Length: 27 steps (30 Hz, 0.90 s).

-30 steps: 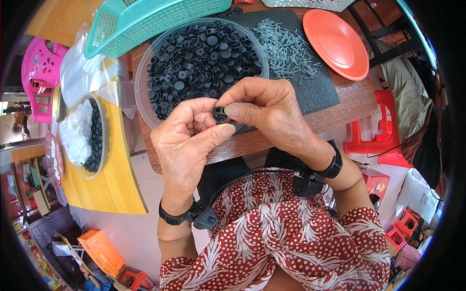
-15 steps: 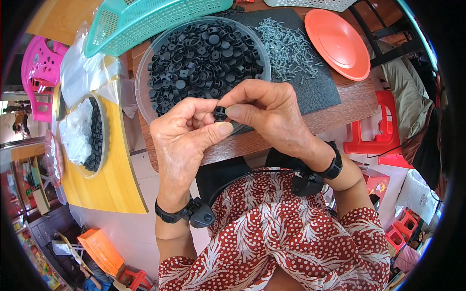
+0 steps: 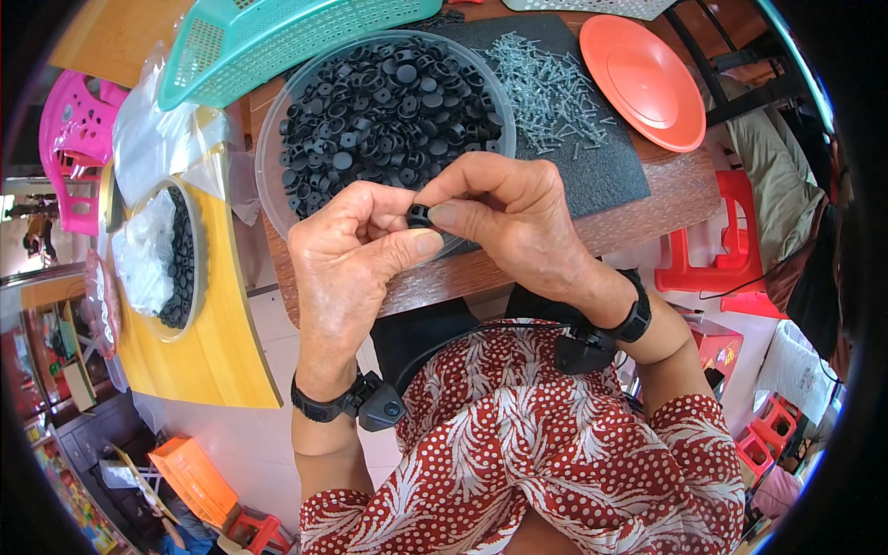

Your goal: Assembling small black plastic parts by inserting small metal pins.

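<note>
Left hand [image 3: 344,248] shifted outward at wrist; with right hand [image 3: 511,208], fingertips closed on black plastic fitting [image 3: 419,216], near table's [image 3: 666,199] front edge.

Part [image 3: 418,216] sat between left hand [image 3: 347,245] and right hand [image 3: 509,208], before tub [image 3: 268,171] of pieces [image 3: 379,116] on table [image 3: 671,203]. Screws [image 3: 550,92] lay on mat [image 3: 606,176], right of tub; plate [image 3: 643,81] farther right, by mat edge. Basket [image 3: 301,48] stood behind tub, leftward. Side table [image 3: 208,365], far left, bore second tub [image 3: 197,287].

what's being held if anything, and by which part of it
A small black plastic part. Fingers of the right hand pinch its right side; those of the left hand curl around its left, their exact contact hidden.
</note>
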Motion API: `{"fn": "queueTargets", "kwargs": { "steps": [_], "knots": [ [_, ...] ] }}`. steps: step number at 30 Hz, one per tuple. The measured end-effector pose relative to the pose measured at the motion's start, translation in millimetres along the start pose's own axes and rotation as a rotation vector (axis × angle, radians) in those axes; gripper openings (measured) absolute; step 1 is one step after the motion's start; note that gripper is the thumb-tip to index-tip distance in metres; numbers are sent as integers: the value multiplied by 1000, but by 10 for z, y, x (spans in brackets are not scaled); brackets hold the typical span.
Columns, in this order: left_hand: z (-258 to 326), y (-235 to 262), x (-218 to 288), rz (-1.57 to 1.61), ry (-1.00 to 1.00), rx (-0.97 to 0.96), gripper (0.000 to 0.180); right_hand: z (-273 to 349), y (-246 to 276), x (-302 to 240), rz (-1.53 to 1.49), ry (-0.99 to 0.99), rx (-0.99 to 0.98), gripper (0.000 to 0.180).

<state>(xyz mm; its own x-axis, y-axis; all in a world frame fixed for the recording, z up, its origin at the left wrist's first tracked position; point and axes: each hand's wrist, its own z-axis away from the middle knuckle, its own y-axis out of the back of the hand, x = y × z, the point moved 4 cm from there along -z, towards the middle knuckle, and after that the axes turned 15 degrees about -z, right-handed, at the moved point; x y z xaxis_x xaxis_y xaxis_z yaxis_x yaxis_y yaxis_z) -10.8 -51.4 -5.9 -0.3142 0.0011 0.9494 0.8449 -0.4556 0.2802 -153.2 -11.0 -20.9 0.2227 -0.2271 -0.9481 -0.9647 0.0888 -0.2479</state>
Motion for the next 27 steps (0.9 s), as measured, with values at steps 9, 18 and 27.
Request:
{"fn": "queueTargets", "kwargs": {
  "steps": [9,18,27],
  "knots": [
    [5,-19,-16,37,-110,-8,25,-10,-2,-68,-11,-1,15,4],
    [18,5,-13,-355,-456,142,31,-14,0,-121,-5,37,16,2],
    [-49,-2,21,-449,-493,161,31,-47,13,-139,-83,-53,-98,8]
  ]
}}
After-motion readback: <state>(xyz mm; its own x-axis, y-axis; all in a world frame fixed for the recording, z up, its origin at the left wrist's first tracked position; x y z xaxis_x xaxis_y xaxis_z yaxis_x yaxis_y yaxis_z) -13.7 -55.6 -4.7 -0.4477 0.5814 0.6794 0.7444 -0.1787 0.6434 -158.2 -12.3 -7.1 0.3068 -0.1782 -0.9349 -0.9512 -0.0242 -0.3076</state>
